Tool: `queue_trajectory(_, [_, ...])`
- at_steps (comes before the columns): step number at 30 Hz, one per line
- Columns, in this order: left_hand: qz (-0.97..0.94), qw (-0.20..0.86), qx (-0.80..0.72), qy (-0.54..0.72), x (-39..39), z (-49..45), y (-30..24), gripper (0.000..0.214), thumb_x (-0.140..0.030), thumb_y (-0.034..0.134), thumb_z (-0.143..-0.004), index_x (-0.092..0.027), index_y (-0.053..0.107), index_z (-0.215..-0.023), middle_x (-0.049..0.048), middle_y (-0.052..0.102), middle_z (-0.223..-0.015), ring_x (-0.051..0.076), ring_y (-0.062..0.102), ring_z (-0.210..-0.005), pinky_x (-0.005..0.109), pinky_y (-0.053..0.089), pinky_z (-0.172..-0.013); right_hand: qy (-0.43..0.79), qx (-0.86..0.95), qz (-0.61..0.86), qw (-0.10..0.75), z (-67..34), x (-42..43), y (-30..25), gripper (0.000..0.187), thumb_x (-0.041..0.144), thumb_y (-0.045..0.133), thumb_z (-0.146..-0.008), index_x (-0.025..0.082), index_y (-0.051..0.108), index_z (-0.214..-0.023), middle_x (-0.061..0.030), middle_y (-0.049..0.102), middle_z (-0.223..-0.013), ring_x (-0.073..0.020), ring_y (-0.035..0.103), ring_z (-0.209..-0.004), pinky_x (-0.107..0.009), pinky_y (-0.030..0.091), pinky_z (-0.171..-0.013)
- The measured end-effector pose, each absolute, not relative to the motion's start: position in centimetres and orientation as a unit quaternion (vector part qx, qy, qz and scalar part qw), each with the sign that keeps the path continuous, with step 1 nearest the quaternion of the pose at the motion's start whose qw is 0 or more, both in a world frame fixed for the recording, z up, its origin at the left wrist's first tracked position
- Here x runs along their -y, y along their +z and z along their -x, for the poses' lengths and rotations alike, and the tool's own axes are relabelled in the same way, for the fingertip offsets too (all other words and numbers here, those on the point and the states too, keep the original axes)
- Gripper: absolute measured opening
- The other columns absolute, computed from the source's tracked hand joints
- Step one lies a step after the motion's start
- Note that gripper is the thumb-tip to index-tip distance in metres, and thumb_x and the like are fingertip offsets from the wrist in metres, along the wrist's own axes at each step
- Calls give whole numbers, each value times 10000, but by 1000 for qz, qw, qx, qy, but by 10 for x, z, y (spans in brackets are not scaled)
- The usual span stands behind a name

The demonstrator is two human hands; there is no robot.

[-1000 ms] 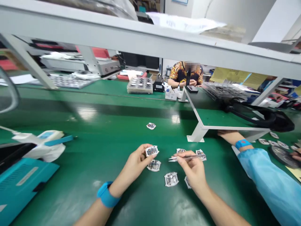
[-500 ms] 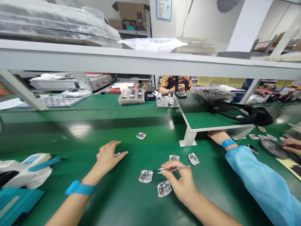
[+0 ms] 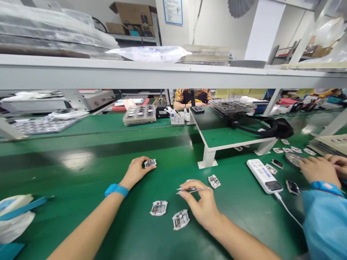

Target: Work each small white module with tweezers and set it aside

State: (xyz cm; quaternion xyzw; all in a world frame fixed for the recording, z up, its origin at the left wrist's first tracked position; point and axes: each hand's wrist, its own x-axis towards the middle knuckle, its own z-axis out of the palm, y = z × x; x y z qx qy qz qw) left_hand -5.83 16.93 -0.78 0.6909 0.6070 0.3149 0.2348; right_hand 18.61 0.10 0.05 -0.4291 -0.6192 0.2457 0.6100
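Both grips closed | our left hand point(image 3: 136, 169) pinches a white-rimmed casing point(image 3: 150, 164) by its edge | our right hand point(image 3: 204, 203) holds tweezers point(image 3: 196, 190), best kept clear of it

green tabletop point(image 3: 130, 234); blue wristbands point(image 3: 116, 189); white-edged casings point(image 3: 158, 208)

Bare worktop point(image 3: 67, 180) left of the left hand point(image 3: 135, 172), and a lane between it and the right hand point(image 3: 203, 206)! Two casings point(image 3: 158, 208) block the near end, the riser's leg point(image 3: 208, 159) the far right; further right, white device point(image 3: 260, 173), cable point(image 3: 288, 212) and a co-worker's sleeve point(image 3: 324, 224) crowd in.
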Motion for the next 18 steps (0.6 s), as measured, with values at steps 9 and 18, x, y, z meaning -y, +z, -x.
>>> queue_trajectory(9, [-546, 533, -530, 369, -42, 6, -2, 579, -432, 756, -693, -164, 548, -1162, 63, 731, -935, 194, 675, -784, 288, 515, -672, 389, 485, 436, 650, -182, -7, -8, 66, 258, 743, -776, 199, 741, -805, -51, 766, -835, -206, 727, -812, -320, 594, -752])
queue_trajectory(18, [-381, 704, -463, 380, 2, -6, -5, 672, -310, 871, -581, -186, 650, -1204, 80, 784, -1051, 263, 683, -1006, 362, 522, -897, 400, 504, 487, 590, -174, -1, -14, 52, 239, 754, -750, 200, 741, -782, -29, 769, -796, -201, 714, -782, -318, 568, -758])
